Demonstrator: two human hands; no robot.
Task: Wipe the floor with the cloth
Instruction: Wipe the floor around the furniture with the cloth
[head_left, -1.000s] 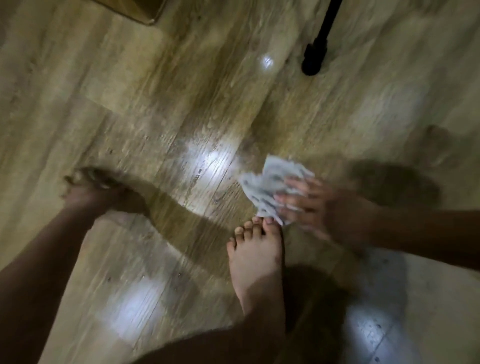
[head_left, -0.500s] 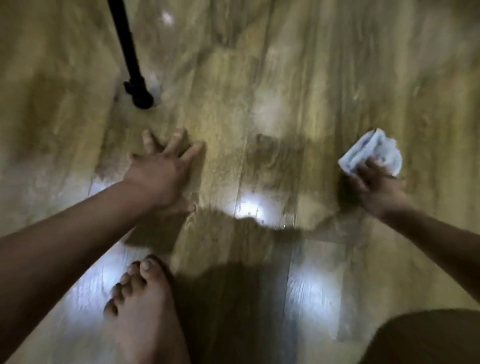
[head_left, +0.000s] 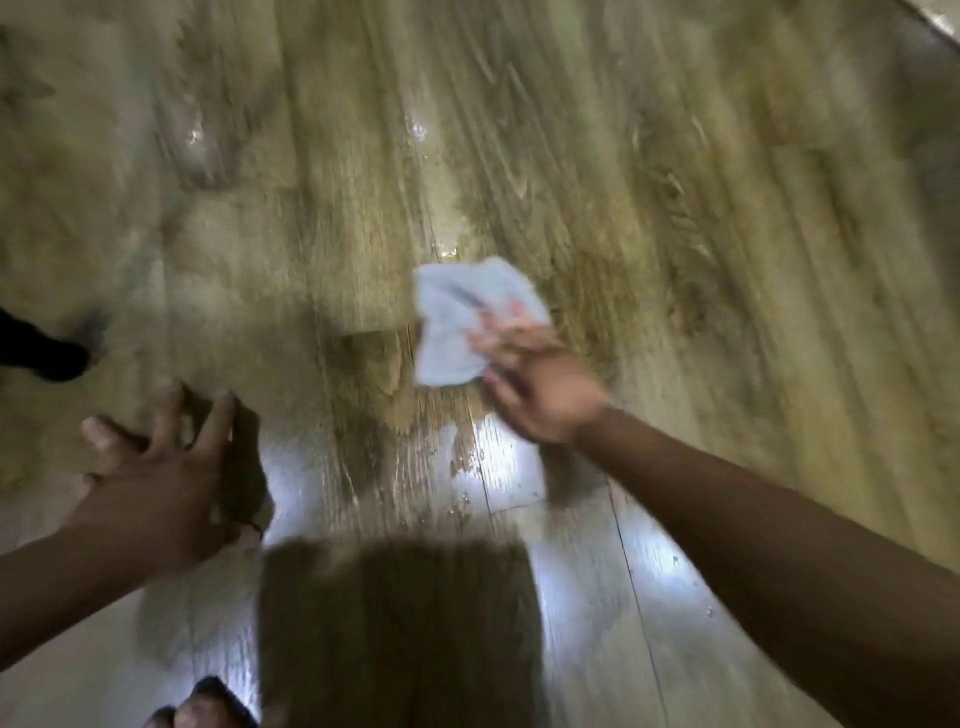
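Pale blue-white cloth (head_left: 462, 317), tan wood-grain floor (head_left: 649, 182).

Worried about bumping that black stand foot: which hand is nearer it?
Left. The left hand is spread just right of and below the black stand foot, not touching it. The right hand is far across to the right, holding the cloth.

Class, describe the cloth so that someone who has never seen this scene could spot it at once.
Start with the wooden plank floor filling the view, then follow the right hand towards the middle. Under its fingers lies the cloth, crumpled and pale bluish-white, the only light fabric on the brown boards.
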